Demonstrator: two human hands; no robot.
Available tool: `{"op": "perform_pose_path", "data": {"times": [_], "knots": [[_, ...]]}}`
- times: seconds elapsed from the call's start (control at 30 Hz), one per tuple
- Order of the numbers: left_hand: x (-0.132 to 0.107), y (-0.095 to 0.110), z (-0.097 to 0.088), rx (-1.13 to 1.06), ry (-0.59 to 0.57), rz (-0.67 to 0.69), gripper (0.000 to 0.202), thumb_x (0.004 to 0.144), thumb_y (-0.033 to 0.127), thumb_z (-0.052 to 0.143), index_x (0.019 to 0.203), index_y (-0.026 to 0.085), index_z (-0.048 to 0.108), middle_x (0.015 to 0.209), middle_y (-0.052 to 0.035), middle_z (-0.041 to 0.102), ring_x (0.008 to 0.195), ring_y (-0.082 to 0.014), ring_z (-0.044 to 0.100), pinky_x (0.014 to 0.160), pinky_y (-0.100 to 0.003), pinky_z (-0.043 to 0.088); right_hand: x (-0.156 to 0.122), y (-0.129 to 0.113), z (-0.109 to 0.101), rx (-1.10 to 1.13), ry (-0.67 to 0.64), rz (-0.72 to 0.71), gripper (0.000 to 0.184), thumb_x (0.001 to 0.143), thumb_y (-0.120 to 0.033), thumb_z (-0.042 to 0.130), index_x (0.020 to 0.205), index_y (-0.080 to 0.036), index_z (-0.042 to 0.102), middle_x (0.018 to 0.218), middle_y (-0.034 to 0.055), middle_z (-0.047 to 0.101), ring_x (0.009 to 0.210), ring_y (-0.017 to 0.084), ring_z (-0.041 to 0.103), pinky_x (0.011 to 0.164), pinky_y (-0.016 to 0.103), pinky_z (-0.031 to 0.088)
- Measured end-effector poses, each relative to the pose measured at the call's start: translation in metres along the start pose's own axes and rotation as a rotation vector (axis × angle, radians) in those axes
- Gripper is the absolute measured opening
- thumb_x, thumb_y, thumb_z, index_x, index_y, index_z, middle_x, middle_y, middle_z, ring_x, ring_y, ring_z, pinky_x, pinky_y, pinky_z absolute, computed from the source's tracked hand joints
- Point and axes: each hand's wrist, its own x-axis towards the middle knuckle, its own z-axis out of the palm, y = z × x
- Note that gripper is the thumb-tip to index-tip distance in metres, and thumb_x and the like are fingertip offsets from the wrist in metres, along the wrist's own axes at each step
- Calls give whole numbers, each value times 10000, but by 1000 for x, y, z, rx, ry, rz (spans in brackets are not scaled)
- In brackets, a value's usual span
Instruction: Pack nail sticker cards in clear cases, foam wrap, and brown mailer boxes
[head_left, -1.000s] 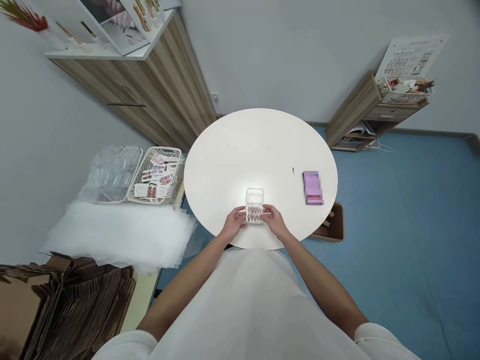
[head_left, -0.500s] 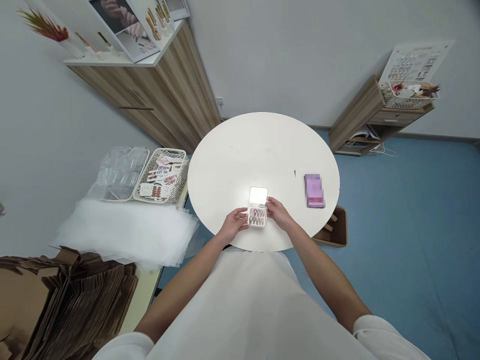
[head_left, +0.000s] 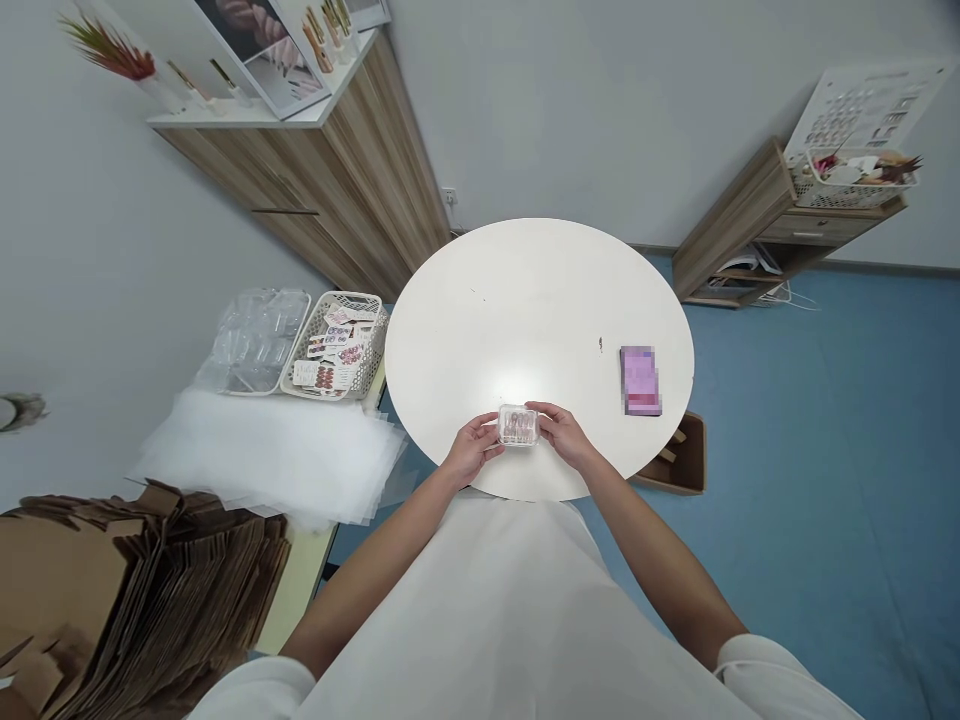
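Note:
Between my two hands, over the near part of the white round table [head_left: 480, 320], is a small clear plastic case of press-on nails [head_left: 518, 427]. Its lid is down, and the rows of nails show through it. My left hand [head_left: 472, 447] grips the case by its left side, fingers curled at the edge. On the opposite side my right hand [head_left: 561, 432] holds it, with fingers along the upper right corner. To the right on the table lies a purple packet [head_left: 640, 382], its face blurred.
A small dark mark [head_left: 600, 344] is on the table. At left stand a basket of nail cards [head_left: 336, 348], a bin of clear cases [head_left: 262, 338], white sheets [head_left: 270, 450] and folded cardboard [head_left: 187, 580]. An open brown box [head_left: 686, 460] sits below the table's right edge.
The case's lid has gone from standing open to closed over the nails. Both hands stay at its sides. The whole view has shifted slightly.

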Motion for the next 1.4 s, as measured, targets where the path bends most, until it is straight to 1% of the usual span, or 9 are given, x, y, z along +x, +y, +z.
{"op": "perform_pose_path", "data": {"times": [0.13, 0.23, 0.43, 0.67, 0.8, 0.97, 1.07, 1.2, 1.4], "knots": [[1, -2, -1, 1, 15, 18, 437, 650, 265, 682, 1057, 212, 533, 912, -48, 596, 803, -120, 586, 765, -320, 485, -11, 5, 2, 53, 56, 4, 420, 724, -410, 552, 1120, -275, 518, 1175, 44, 531, 914, 163, 579, 812, 342, 457], [2, -2, -1, 34, 32, 26, 442, 657, 290, 672, 1068, 215, 526, 929, -53, 590, 816, -124, 579, 760, -318, 485, -20, 11, 3, 36, 41, 65, 438, 736, -477, 519, 1102, -237, 524, 1040, 63, 594, 787, 160, 611, 771, 354, 473], [2, -3, 3, 69, 18, 25, 428, 678, 309, 645, 1080, 225, 524, 967, -49, 578, 833, -119, 566, 778, -328, 482, -26, 16, 5, -22, 156, 43, 431, 648, -403, 634, 1027, -223, 534, 861, 23, 608, 762, 158, 600, 771, 362, 480], [0, -3, 5, 191, 55, 14, 445, 706, 393, 602, 1101, 204, 516, 1021, -87, 587, 909, -163, 568, 780, -339, 473, -25, 15, 5, -35, 234, 17, 398, 636, -361, 637, 986, -205, 529, 779, 5, 589, 748, 146, 582, 756, 351, 483], [0, -5, 5, 294, 40, -8, 470, 655, 407, 649, 1043, 161, 553, 936, -98, 626, 846, -184, 600, 777, -350, 454, -27, 15, 6, -51, 247, 12, 391, 631, -351, 643, 973, -202, 528, 758, 3, 573, 754, 146, 574, 751, 343, 482], [3, -13, 6, 264, 61, 32, 427, 595, 381, 701, 908, 115, 586, 791, -73, 641, 691, -148, 607, 793, -354, 439, -22, 19, 8, -88, 243, -12, 430, 627, -372, 642, 997, -205, 501, 744, -6, 559, 727, 145, 576, 743, 354, 483], [5, -18, 2, 264, 110, 71, 420, 607, 385, 691, 912, 124, 568, 744, -45, 634, 672, -139, 606, 795, -350, 432, -17, 22, 12, -139, 249, -11, 469, 635, -384, 630, 1041, -215, 469, 791, 0, 571, 718, 142, 583, 747, 359, 474], [8, -17, -6, 329, 178, 114, 460, 671, 386, 634, 1056, 168, 508, 759, -32, 639, 731, -159, 620, 791, -341, 422, -8, 26, 22, -211, 270, -5, 439, 661, -400, 593, 1040, -219, 466, 882, 26, 577, 729, 141, 583, 737, 338, 461], [10, -3, -33, 410, 191, 222, 406, 779, 388, 497, 1141, 202, 500, 965, -70, 609, 879, -166, 576, 826, -317, 401, 14, 31, 54, -268, 316, -6, 425, 666, -404, 578, 1037, -218, 483, 924, 44, 574, 764, 150, 573, 726, 327, 446]]}}
